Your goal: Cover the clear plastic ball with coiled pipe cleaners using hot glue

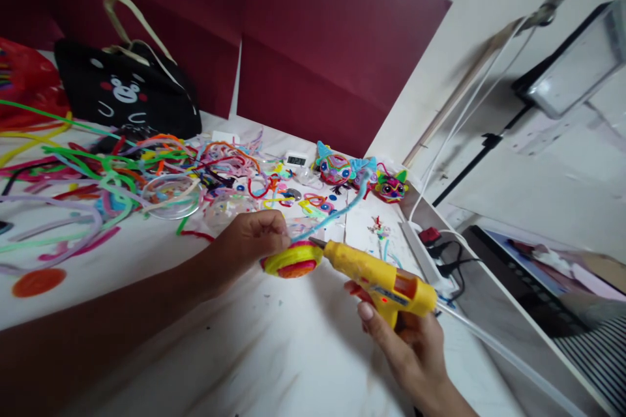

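In my right hand (pixel 405 339) is a yellow hot glue gun (pixel 381 273), its dark nozzle pointing left. The nozzle tip meets, or comes very near, the top edge of a rounded craft piece (pixel 293 259) wound in yellow, pink and orange. My left hand (pixel 257 234) is closed at the upper left of this piece, with thumb and finger pinched together. A light blue pipe cleaner (pixel 337 214) runs from beside those fingertips up to the right. How the pinch grips the piece and the pipe cleaner is partly hidden.
Loose pipe cleaners (pixel 112 189) tangle across the left, around a clear round container (pixel 172 195). Colourful animal-face crafts (pixel 335 169) and a small digital clock (pixel 296 159) stand at the back. A black bag (pixel 127 91) is behind; a power strip (pixel 425 257) with cords lies right.
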### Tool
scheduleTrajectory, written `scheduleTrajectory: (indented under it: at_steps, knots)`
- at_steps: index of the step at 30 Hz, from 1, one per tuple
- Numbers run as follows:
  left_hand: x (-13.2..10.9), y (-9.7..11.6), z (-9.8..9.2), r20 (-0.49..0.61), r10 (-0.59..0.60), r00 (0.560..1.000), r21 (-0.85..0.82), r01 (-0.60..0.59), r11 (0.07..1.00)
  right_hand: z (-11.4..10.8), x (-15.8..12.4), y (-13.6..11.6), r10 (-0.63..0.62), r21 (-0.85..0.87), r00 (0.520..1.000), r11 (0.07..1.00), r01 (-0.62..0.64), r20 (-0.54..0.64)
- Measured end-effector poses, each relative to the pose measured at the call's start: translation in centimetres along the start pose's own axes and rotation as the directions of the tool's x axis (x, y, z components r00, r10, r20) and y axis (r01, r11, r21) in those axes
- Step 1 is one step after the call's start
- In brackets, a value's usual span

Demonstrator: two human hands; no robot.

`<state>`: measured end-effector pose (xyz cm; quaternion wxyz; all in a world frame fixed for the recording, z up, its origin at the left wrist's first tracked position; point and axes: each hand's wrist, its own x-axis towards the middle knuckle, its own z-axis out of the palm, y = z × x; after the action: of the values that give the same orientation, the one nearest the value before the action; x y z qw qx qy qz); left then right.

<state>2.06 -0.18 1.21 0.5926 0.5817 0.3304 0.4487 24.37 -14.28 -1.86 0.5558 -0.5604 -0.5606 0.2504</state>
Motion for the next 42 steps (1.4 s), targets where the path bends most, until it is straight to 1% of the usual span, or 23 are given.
scheduleTrajectory:
  at_steps: [4, 7, 11, 16, 20, 22, 25, 27, 32, 36, 42]
  knots:
    - [-0.1, 0.0, 0.2, 0.013, 0.018, 1.0, -0.01, -0.017, 1.0, 0.0, -0.1, 0.3, -0.058, 0.006, 0.998, 0.998, 0.058, 0.012]
    - [-0.1, 0.0, 0.2, 0.027, 0.021, 0.999, -0.006, -0.021, 1.0, 0.1, -0.2, 0.4, -0.088, -0.021, 0.996, 0.996, 0.089, 0.014]
    - [0.0, -0.1, 0.1, 0.037, 0.054, 0.998, 0.018, -0.055, 0.998, 0.0, -0.4, 0.8, -0.147, -0.055, 0.989, 0.987, 0.149, 0.025]
    - [-0.1, 0.0, -0.1, 0.059, 0.102, 0.993, 0.091, -0.107, 0.99, -0.4, -0.2, 1.4, -0.246, -0.089, 0.964, 0.963, 0.255, 0.097]
    - [-0.2, -0.2, -0.2, 0.061, 0.142, 0.988, 0.129, -0.149, 0.98, -0.2, -0.2, 1.3, -0.289, -0.155, 0.955, 0.942, 0.297, 0.069]
    - [-0.1, -0.4, -0.2, 0.049, 0.146, 0.988, 0.146, -0.152, 0.978, -0.2, -0.1, 1.2, -0.327, -0.202, 0.941, 0.919, 0.338, 0.087]
    - [0.0, -0.7, -0.2, 0.04, 0.141, 0.989, 0.166, -0.146, 0.975, -0.6, 0.0, 1.0, -0.395, -0.277, 0.903, 0.86, 0.428, 0.168]
    - [0.1, -0.8, -0.3, 0.039, 0.143, 0.989, 0.177, -0.148, 0.973, -0.9, 0.1, 1.0, -0.422, -0.316, 0.884, 0.827, 0.466, 0.199]
    - [0.1, -0.7, -0.3, 0.067, 0.132, 0.989, 0.221, -0.144, 0.965, -1.0, -0.1, 1.3, -0.452, -0.388, 0.875, 0.785, 0.483, 0.174]
    - [0.1, -0.4, -0.4, 0.099, 0.111, 0.989, 0.261, -0.133, 0.956, -0.7, -0.1, 1.6, -0.483, -0.396, 0.862, 0.769, 0.502, 0.155]
    - [0.1, -0.6, -0.3, 0.094, 0.092, 0.991, 0.207, -0.11, 0.972, -0.6, -0.2, 1.6, -0.509, -0.378, 0.85, 0.766, 0.519, 0.136]
